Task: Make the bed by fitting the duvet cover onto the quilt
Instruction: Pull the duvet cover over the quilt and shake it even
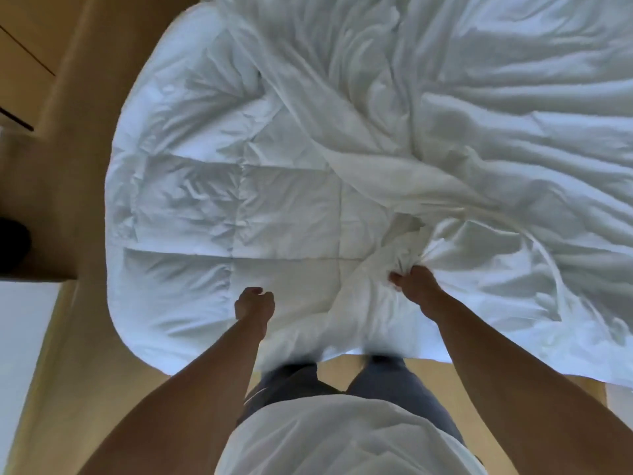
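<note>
Bed (582,365) carries quilt (212,186); right hand (416,286) grips duvet cover (496,138); left hand (254,303) fisted, empty.

1. The white stitched quilt (212,186) lies spread on the left of the bed.
2. The crumpled white duvet cover (496,149) lies right of it, overlapping its right edge.
3. The tan floor (78,166) runs left of the bed.

White stitched quilt (212,186) lies flat at left — crumpled duvet cover (479,138) heaped over its right side.
</note>
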Motion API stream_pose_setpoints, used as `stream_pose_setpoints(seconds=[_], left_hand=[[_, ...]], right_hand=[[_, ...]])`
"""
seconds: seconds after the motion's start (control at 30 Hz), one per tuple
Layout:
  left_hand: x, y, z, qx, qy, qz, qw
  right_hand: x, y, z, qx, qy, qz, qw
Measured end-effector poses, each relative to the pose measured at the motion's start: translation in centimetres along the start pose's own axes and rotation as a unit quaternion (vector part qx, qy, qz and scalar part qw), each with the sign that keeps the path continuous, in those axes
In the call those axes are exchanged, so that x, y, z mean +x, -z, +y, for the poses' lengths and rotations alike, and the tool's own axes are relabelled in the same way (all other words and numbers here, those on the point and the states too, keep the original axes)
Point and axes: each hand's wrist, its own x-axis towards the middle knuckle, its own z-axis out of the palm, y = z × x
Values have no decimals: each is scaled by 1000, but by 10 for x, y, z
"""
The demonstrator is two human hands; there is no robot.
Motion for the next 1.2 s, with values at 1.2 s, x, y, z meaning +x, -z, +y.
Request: stream_pose_setpoints(seconds=[1.2], left_hand=[[1, -53, 14, 594, -394, -142, 687]], right_hand=[[12, -68, 41, -298, 62, 26, 952]])
